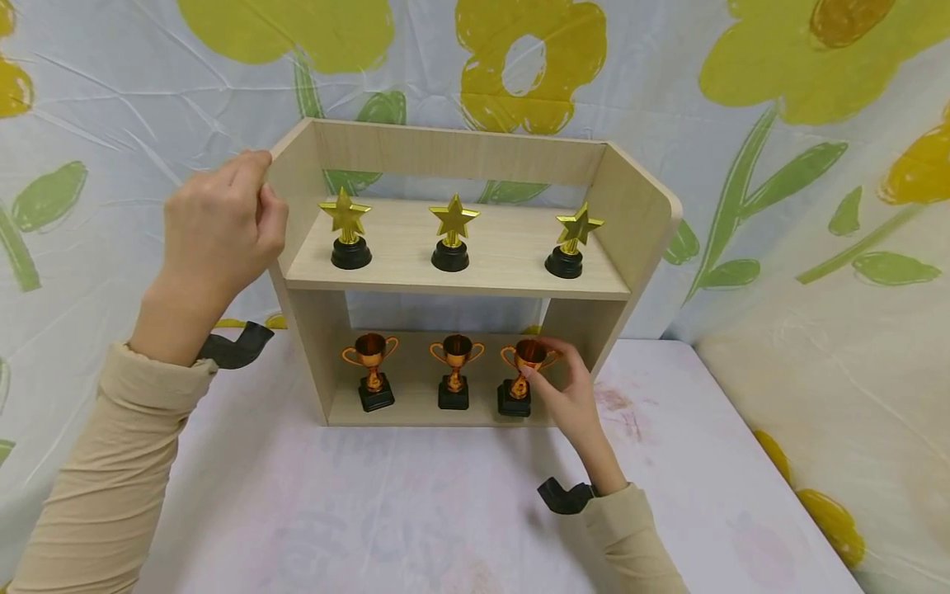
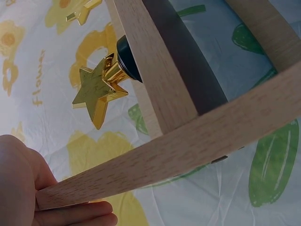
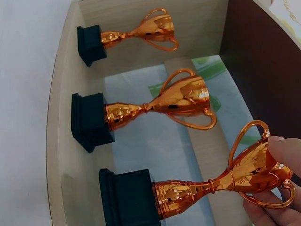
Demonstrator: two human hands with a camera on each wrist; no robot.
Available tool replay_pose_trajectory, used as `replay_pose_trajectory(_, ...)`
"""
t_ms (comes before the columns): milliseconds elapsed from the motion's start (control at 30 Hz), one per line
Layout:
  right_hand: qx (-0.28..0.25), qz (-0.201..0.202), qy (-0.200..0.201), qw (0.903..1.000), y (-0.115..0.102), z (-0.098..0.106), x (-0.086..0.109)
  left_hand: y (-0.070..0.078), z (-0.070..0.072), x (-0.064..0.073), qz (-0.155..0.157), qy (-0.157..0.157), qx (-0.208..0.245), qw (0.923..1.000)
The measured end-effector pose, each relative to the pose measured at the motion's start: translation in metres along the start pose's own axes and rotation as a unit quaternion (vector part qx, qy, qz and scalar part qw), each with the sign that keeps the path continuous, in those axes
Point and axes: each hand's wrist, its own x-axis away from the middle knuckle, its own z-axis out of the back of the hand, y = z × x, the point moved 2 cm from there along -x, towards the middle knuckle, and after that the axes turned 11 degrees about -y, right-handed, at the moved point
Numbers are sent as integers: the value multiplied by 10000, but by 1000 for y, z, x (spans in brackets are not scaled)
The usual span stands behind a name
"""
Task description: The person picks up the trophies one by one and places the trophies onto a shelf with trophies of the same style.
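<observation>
A pale wooden two-tier shelf [image 1: 460, 290] stands on the table. My left hand [image 1: 223, 216] grips the top front corner of its left side panel; in the left wrist view, thumb and fingers [image 2: 77, 213] lie on either side of the panel edge [image 2: 141, 162]. On the lower tier my right hand [image 1: 571, 400] pinches the cup of the rightmost orange trophy [image 1: 521, 375] by its rim. That trophy's black base [image 3: 129, 197] is at the lower tier's front right. The middle trophy [image 1: 456, 367] and left trophy [image 1: 373, 371] stand beside it in a row.
Three gold star trophies, left [image 1: 347, 227], middle [image 1: 452, 231] and right [image 1: 573, 239], stand on the upper tier. The shelf's right side panel [image 1: 638, 206] rises close beside my right hand. A flower-printed cloth [image 1: 787, 165] hangs behind, above the white tabletop [image 1: 416, 511].
</observation>
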Motion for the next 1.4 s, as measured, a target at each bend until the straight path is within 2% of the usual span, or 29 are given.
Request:
replay_pose_trajectory(367,-156,-76,188,9997,12,3,-3,1,-1,1,69,-25,1,10000)
replay_pose_trajectory(733,-115,-298,161,9994,18,5,-8,0,0,0,27,-59,-11,10000)
replay_pose_trajectory(1000,-86,-309,142,9994,55,6,-15,1,1,0,5,-45,7,10000)
replay_pose_trajectory(1200,186,-364,82,9991,61,6,-14,1,1,0,-26,-65,-8,10000)
replay_pose_trajectory(1400,243,-401,22,9989,64,5,-14,0,0,0,-42,-34,-5,10000)
